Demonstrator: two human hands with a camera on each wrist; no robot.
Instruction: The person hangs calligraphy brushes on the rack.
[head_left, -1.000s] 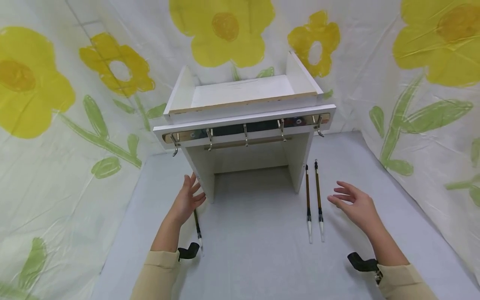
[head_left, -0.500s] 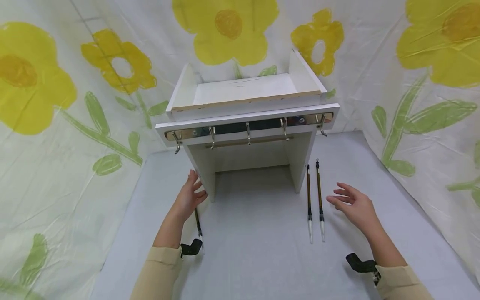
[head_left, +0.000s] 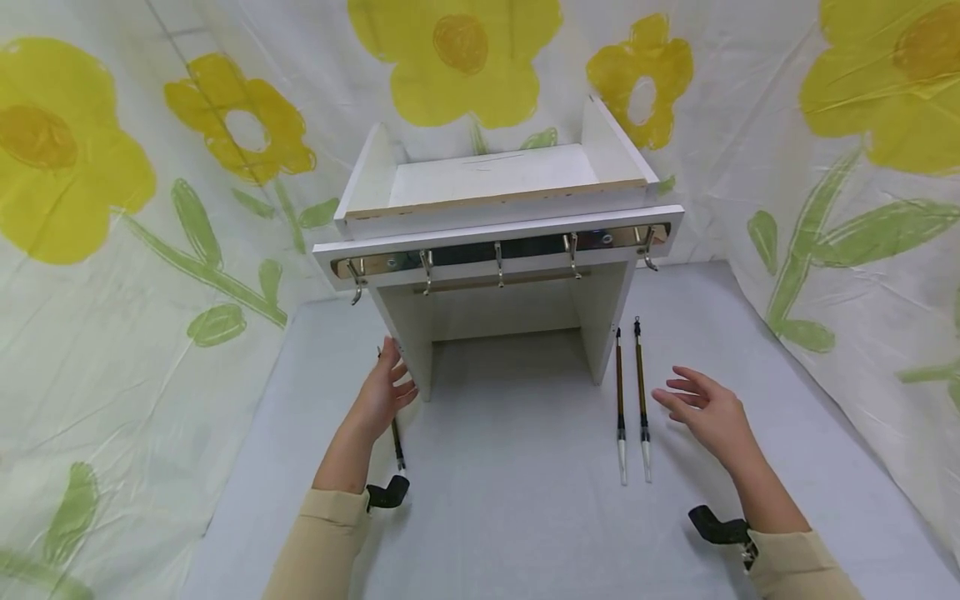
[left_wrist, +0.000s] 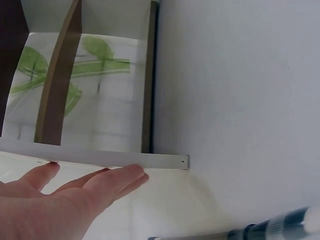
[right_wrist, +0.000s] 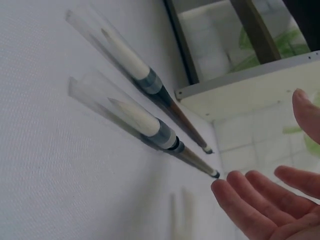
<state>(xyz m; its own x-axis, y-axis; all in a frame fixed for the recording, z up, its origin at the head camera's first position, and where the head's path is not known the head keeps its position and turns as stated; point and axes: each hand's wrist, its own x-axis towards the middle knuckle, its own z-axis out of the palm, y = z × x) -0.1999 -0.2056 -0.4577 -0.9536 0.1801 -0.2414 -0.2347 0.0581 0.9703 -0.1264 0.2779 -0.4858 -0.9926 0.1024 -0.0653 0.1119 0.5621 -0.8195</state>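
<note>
A white wooden shelf [head_left: 495, 229] stands in the middle of the table, with a metal rail of several hooks [head_left: 513, 248] along its front. My left hand [head_left: 382, 393] is at its left side panel; in the left wrist view the fingertips touch the panel's outer face [left_wrist: 120, 159], fingers fairly straight. A calligraphy brush [head_left: 397, 442] lies partly hidden behind that hand. To the shelf's right lie two more brushes, an inner brush [head_left: 620, 392] and an outer brush [head_left: 642, 387], both with clear caps over white tips. Beside them my right hand [head_left: 708, 408] hovers, fingers loosely bent and holding nothing.
A pale cloth [head_left: 510, 517] covers the table. Behind and at both sides hangs a white curtain [head_left: 322, 50] with yellow flowers and green leaves. Black wrist mounts [head_left: 388, 492] jut inward from both wrists.
My left hand has shifted slightly up and right along the shelf's left panel, and the brush's upper end now shows above it. The right hand has barely moved. The head view has shifted a little.
</note>
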